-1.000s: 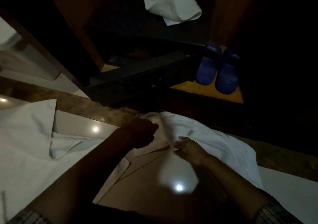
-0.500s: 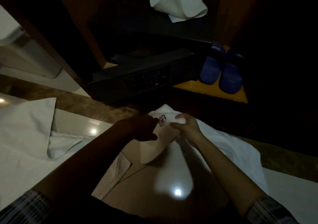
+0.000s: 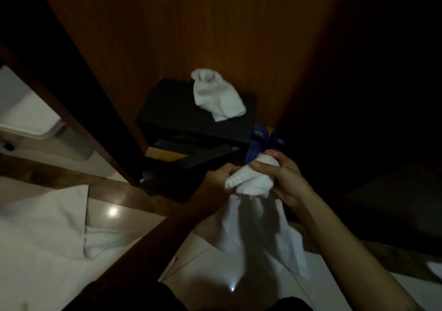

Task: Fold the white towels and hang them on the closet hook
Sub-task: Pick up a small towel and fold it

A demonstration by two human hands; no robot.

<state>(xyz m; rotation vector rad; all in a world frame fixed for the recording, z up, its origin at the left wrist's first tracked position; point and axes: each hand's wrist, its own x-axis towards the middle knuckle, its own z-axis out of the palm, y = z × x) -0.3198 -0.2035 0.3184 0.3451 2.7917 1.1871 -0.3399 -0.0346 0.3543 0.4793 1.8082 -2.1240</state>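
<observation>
The left hand point(image 3: 218, 175) and the right hand point(image 3: 278, 175) both clamp the bunched top of 1 white towel point(image 3: 251, 217), lifted before the closet. Another towel point(image 3: 216, 96) already hangs inside; 1 more point(image 3: 43, 224) seems left unfolded.

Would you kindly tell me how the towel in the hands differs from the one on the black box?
The held towel is gripped by both hands, its tail hanging; the towel on the black box lies untouched. The held one is nearer; the other sits inside the closet. Both are white and bunched.
</observation>
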